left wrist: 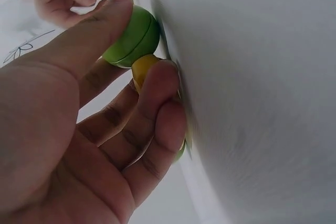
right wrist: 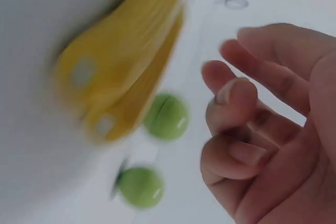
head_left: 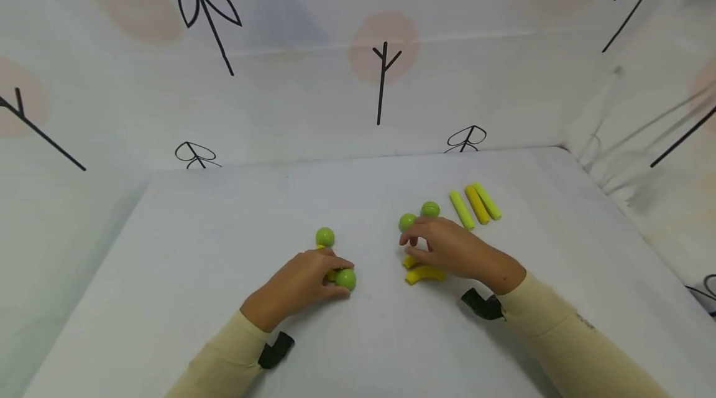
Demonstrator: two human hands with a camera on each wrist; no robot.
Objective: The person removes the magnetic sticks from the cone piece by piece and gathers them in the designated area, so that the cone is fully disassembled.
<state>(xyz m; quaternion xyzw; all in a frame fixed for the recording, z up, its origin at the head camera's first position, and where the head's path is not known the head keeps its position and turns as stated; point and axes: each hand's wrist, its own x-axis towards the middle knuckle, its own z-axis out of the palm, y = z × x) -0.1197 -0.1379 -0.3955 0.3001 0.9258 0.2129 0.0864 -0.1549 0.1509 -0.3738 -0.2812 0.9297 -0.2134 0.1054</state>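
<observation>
My left hand [head_left: 302, 283] pinches a green ball [head_left: 347, 279] between thumb and fingers, down on the white table. In the left wrist view, the other fingers curl against a yellow piece [left wrist: 143, 70] touching that ball [left wrist: 139, 38]; most of the piece is hidden. Another green ball [head_left: 325, 237] lies just beyond this hand. My right hand [head_left: 450, 249] hovers with loosely bent fingers and holds nothing. Beneath it lie two curved yellow pieces [head_left: 425, 274], side by side; in the right wrist view these pieces [right wrist: 131, 40] show pale round dots on their ends.
Two more green balls, a nearer one [head_left: 407, 221] and a farther one [head_left: 430, 209], lie beyond the right hand. To their right are two lime sticks [head_left: 461, 209] and a yellow stick [head_left: 477, 204]. A patterned cloth wall [head_left: 313, 106] stands behind the white table [head_left: 235, 211].
</observation>
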